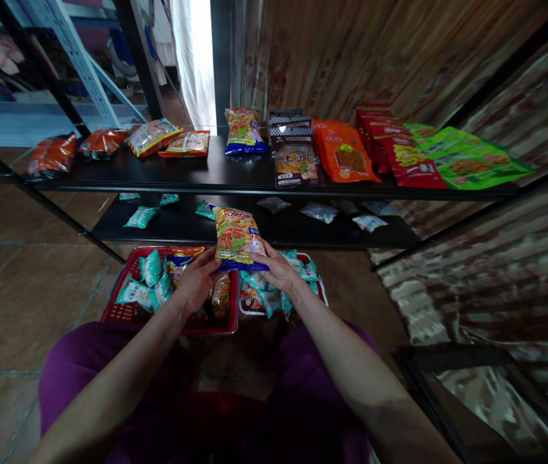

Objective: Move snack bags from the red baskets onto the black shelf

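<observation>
Both hands, left [199, 278] and right [279, 267], grip a snack bag [237, 235] by its lower sides, above a red basket [233, 309] and a second basket [324, 291], both filled with packets. Behind, a black shelf [177, 173] bears a row of bags, including a similar one [245, 132], brown packs [295, 151] and green ones [479, 158].

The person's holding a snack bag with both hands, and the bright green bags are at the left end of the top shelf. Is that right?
Not quite: the head view shows the bright green bags at the right end of the top shelf, not the left. The left hand and right hand do both hold a snack bag.
</observation>
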Demonstrator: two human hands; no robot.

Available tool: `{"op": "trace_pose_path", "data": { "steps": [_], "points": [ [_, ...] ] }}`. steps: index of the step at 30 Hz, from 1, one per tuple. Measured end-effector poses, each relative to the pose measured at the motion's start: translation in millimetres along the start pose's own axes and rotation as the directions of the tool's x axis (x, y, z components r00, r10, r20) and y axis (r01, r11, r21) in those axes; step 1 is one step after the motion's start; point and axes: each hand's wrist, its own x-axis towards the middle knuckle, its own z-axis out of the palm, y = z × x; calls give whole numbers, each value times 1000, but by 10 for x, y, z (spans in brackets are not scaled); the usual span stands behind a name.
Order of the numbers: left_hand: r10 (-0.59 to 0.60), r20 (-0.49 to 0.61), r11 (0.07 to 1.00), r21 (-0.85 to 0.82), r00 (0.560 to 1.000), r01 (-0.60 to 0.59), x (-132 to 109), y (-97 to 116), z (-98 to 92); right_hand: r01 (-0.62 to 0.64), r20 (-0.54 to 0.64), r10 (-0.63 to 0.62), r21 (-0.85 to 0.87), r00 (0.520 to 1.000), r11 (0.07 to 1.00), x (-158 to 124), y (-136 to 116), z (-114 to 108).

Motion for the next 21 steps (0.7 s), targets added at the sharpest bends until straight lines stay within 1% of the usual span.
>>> {"op": "trace_pose_path", "data": {
  "steps": [4, 6, 10, 14, 17, 21],
  "points": [
    [15, -14, 999, -32, 1000, -15, 11, -13, 4, 8, 14, -8, 7, 1000, 1000, 28, 9, -35],
    [17, -21, 1000, -23, 1000, -18, 22, -1, -6, 14, 30, -14, 7, 999, 1000, 33, 5, -34],
    [18, -20, 999, 40, 1000, -17, 66, 49, -42, 4, 43, -4, 1, 999, 1000, 32, -5, -21],
    [-14, -25, 993, 115, 1000, 17, 142, 84, -101, 5, 79, -4, -17, 997, 1000, 31, -7, -17],
    [-39, 1, 983, 178, 999, 38, 190, 116, -137, 4, 101, -2, -27, 995, 1000, 44, -1, -23],
    [-74, 8, 969, 238, 997, 70, 247, 219, -120, -15, 110, 20, -41, 994, 999, 59, 11, -20]
  ]
}}
